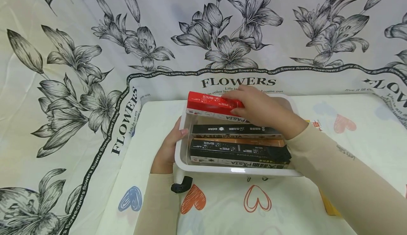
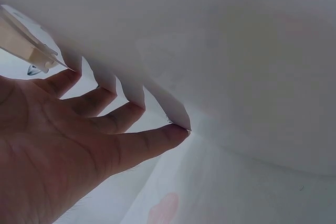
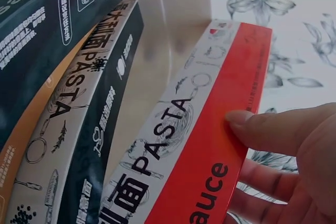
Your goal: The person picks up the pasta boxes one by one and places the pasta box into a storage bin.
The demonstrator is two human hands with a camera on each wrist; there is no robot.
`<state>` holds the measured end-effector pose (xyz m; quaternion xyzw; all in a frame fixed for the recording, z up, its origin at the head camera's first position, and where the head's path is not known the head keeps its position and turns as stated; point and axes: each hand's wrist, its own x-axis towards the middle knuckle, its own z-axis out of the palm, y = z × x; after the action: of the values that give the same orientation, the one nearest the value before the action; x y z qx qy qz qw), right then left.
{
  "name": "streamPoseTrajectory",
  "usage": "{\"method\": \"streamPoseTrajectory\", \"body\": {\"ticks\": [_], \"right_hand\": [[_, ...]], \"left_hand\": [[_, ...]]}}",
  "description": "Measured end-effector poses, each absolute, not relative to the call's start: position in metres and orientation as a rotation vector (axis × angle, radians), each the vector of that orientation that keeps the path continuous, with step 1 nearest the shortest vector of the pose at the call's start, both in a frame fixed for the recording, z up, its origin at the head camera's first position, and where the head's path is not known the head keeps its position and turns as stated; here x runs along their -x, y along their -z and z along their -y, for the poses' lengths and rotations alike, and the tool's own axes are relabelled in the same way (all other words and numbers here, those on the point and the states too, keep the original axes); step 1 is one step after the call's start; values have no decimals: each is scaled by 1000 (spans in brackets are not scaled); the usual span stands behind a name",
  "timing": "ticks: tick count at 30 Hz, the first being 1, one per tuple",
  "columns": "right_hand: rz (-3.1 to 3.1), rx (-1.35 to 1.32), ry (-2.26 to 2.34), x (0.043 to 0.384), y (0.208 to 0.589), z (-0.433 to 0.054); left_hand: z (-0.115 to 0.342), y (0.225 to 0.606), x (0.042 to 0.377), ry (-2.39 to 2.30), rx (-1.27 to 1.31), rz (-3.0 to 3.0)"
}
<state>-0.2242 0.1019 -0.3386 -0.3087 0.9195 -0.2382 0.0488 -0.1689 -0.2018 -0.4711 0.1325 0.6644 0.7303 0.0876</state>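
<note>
My right hand [image 1: 254, 104] pinches a red pasta box [image 1: 203, 102] along the far side of a white plastic bin [image 1: 206, 170]. In the right wrist view the thumb presses on the box's red face, with fingers behind its edge. The box leans, its left end at the rim. Inside the bin lie a dark pasta box [image 1: 235, 129], an orange box [image 1: 251, 141] and a second dark pasta box [image 1: 222, 148] nearest me. My left hand [image 1: 166, 152] grips the bin's left side, thumb over the rim. Its fingertips press the white outer wall [image 2: 236, 66] in the left wrist view.
The bin is on a pale cloth [image 1: 222, 203] printed with hearts. Behind it rises a white flower-print sheet [image 1: 159, 86]. Part of a yellow item [image 1: 330, 203] shows beside the right sleeve [image 1: 337, 164]. Black wrist cameras [image 1: 182, 185] hang near the bin.
</note>
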Motion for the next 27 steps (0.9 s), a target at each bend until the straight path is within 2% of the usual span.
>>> {"method": "streamPoseTrajectory", "body": {"ticks": [27], "right_hand": [[-2792, 890, 537, 224, 362, -99]], "left_hand": [[201, 470, 168, -2212, -388, -1939]]}}
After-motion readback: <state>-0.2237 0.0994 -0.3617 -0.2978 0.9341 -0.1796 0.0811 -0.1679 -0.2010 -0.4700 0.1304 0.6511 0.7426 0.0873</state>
